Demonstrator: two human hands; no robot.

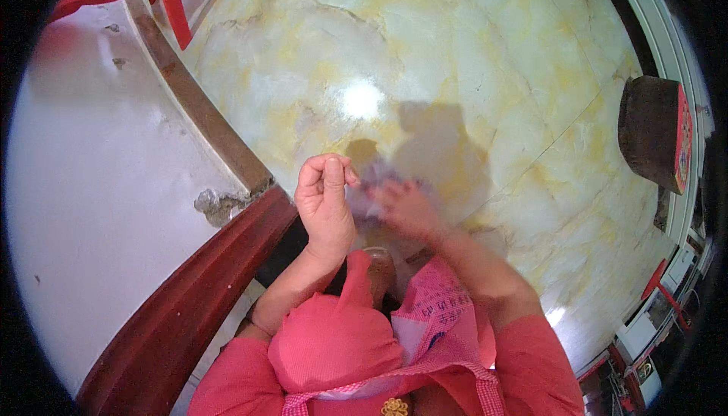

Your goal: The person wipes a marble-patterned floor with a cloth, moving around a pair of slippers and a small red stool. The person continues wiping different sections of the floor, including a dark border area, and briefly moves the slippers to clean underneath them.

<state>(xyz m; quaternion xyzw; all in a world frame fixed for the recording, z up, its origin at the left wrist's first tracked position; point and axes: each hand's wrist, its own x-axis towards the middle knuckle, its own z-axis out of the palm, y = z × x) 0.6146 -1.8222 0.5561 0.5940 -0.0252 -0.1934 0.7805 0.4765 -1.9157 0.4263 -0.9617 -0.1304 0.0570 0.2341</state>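
Note:
My left hand (328, 202) is raised near the middle of the view, its fingers curled in and the thumb laid over them; whether something small is pinched there cannot be told. Just right of it, my right hand (406, 208) is blurred by motion, fingers spread, over a blurred purplish cloth or thin sheet (372, 188) low above the marbled tile floor (318, 74). Whether the right hand grips that material cannot be told. A pink checked apron (438, 308) with printed writing lies over my lap, below the hands.
A white wall (114, 160) with a brown baseboard (199, 109) and a dark red wooden door frame (199, 302) runs along the left. A red plastic chair (170, 6) stands at the upper left. A dark stool-like object with a red patterned side (651, 131) is at the right.

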